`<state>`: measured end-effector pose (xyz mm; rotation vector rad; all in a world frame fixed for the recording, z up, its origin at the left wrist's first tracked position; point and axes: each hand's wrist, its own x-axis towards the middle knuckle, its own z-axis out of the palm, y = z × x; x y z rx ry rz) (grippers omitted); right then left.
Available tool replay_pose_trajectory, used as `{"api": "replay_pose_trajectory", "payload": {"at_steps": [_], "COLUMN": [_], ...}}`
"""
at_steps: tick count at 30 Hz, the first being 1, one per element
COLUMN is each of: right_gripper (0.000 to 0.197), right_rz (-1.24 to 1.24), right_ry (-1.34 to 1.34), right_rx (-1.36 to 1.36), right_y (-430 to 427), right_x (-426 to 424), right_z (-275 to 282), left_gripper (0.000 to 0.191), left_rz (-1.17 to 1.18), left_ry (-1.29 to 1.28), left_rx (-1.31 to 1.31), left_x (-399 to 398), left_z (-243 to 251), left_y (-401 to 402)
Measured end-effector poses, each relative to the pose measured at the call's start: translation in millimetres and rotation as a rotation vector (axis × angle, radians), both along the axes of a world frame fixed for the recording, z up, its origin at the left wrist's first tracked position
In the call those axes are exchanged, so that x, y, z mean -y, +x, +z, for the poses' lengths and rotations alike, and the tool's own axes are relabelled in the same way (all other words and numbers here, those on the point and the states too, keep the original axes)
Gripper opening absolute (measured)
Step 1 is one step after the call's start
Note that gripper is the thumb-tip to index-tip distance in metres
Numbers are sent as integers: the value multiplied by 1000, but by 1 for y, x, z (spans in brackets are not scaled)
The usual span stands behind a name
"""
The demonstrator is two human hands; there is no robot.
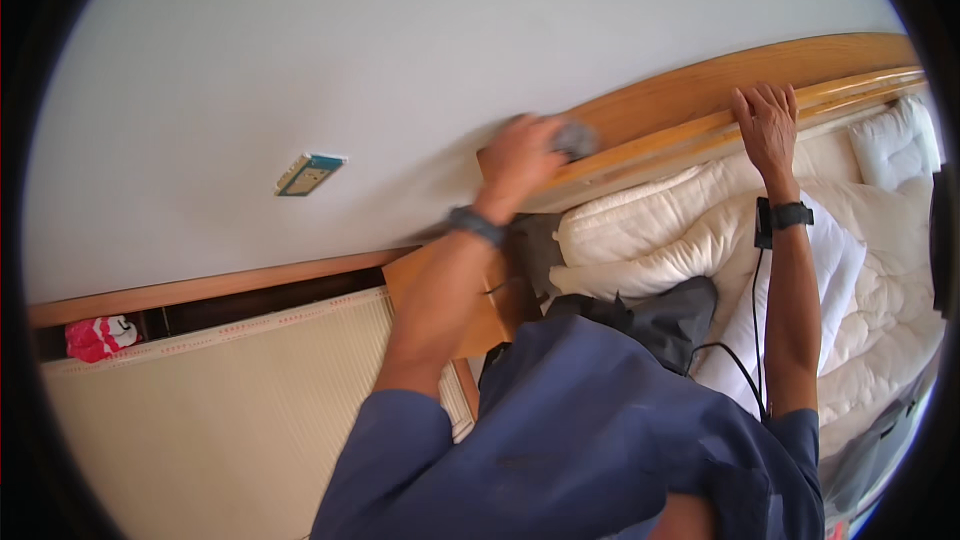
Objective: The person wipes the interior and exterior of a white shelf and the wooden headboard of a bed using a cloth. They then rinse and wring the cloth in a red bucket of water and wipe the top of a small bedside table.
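My left hand (523, 155) presses a grey cloth (576, 139), both blurred, against the left end of a wooden headboard (675, 112). Farther right, my right hand (769, 127) grips the headboard's front rail, its fingers hooked over the top edge. Cream bedding (652, 217) lies right below the rail. Each wrist wears a dark band, and a black cable (756, 330) hangs from a small device at the right one.
A pale wall (375, 52) with an outlet plate (309, 175) rises behind the headboard. A wooden nightstand (420, 285) fills the corner beside a second bed with a ribbed mat (225, 420). A red and white bundle (101, 337) sits at its far edge. A white pillow (892, 142) lies far right.
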<state>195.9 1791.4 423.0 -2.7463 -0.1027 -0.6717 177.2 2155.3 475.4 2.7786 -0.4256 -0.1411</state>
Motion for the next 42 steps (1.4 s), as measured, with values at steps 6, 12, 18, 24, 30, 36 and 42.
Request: {"api": "replay_pose_trajectory", "payload": {"at_steps": [6,12,18,24,30,36,42], "right_gripper": [25,27,31,30,29,43,55], "right_rz": [5,21,19,32,38,-122,-44], "right_ry": [-112,-272,-76,-31,-75,345,1082], "right_rx": [47,-77,-104,-41,-197,204,-635], "right_y": [9,3,8,-2,-7,-42,-183], "right_x": [2,19,-1,-9,3,-15,-101], "right_z": [-15,-13,-4,3,4,-19,-82], "left_gripper": [43,50,37,24,26,43,35], "left_rz": [393,205,-194,-309,-333,-144,638], "left_ry": [-36,-408,-81,-121,-45,-58,-764], "left_rx": [-248,391,449,560,553,332,-7], "left_x": [-178,-76,6,112,39,-100,-134], "left_z": [6,7,-49,-49,-52,-33,-63], "left_y": [-78,-111,-78,-36,-59,-118,-168]}}
